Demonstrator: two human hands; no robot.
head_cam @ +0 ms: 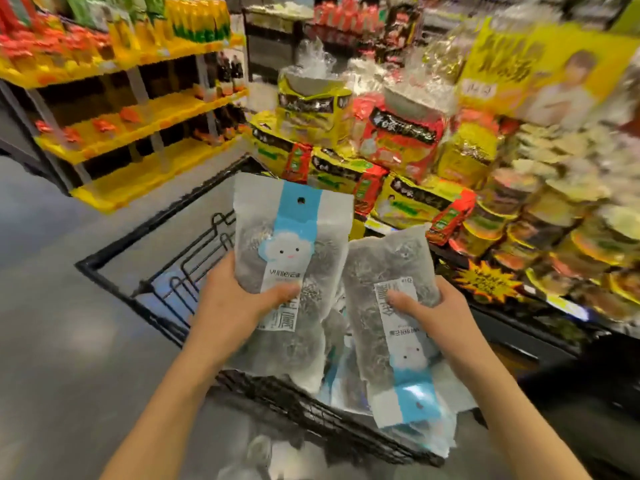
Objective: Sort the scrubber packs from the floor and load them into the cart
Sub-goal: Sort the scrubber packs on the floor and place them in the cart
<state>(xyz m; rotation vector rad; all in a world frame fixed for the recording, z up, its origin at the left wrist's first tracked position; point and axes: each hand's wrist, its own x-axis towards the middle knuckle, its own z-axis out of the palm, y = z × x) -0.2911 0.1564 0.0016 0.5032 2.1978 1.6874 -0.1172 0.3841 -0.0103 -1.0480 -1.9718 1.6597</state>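
Left hand [239,299]: closed around the lower half of a scrubber pack, thumb across the front label, fingers behind.
Left pack [287,268]: clear bag of grey metal scrubbers, held upright; blue strip with hang hole points to the far side; white cloud face on the label.
Right hand [429,310]: closed around the middle of a second scrubber pack, thumb pressed on the label, fingers wrapped round the right edge.
Right pack [391,306]: same kind of bag, turned the other way; blue strip and hang hole point to the near side.
Relation of packs: side by side, edges just beside each other or touching; cannot tell which. Both held above the cart.
Cart [114,271]: black wire basket below the hands, rim runs left and far.
Cart contents: more clear packs with blue strips [336,382] lie under the two held ones; number cannot be told.
Floor [52,341]: grey, smooth, left of the cart.
Left far: yellow shelves [138,119] with red and orange goods, blurred.
Right far: stacked noodle packs [398,133] in yellow and red wrap; bowl cups [561,223] further right.
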